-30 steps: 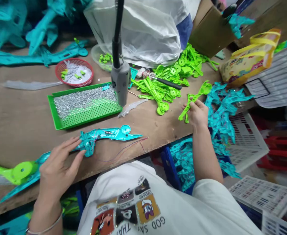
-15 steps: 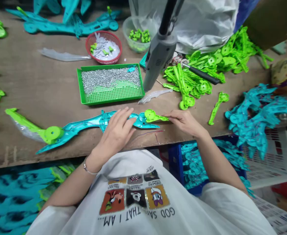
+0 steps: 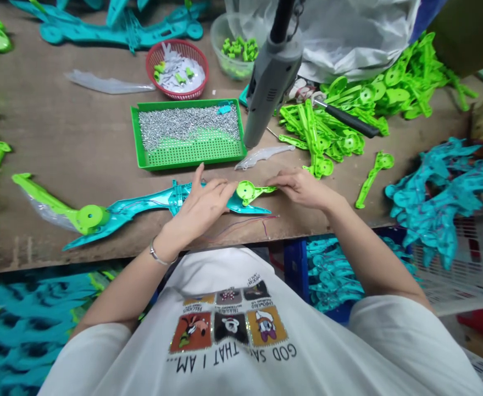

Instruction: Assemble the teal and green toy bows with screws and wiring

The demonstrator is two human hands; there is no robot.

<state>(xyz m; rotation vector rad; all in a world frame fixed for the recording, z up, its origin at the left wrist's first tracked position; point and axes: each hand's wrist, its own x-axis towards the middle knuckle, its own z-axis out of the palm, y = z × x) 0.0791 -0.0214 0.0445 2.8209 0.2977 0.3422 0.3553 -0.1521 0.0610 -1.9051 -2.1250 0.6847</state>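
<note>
A long teal plastic bow-shaped half shell (image 3: 142,206) lies across the table in front of me, thin wires along its inside. At its left end a green arm (image 3: 90,219) with a round hub is fitted, a clear plastic blade beneath it. My left hand (image 3: 204,204) rests over the shell's right half, fingers stretched out, their tips beside the hub of a second green arm (image 3: 246,192). This hub sits on the shell's right end. My right hand (image 3: 301,187) pinches the narrow end of that second arm. Fingers hide part of the shell.
A green tray (image 3: 187,159) of screws lies behind the shell, beside a hanging grey power screwdriver (image 3: 268,88). Green arms (image 3: 340,132) pile up at right, near teal shells (image 3: 434,192). A red basket (image 3: 206,71) and clear bowl (image 3: 220,38) stand behind.
My left hand has shifted toward the second green arm's hub, with one finger now raised. My right hand still pinches the arm's narrow end. The view has tilted slightly.
</note>
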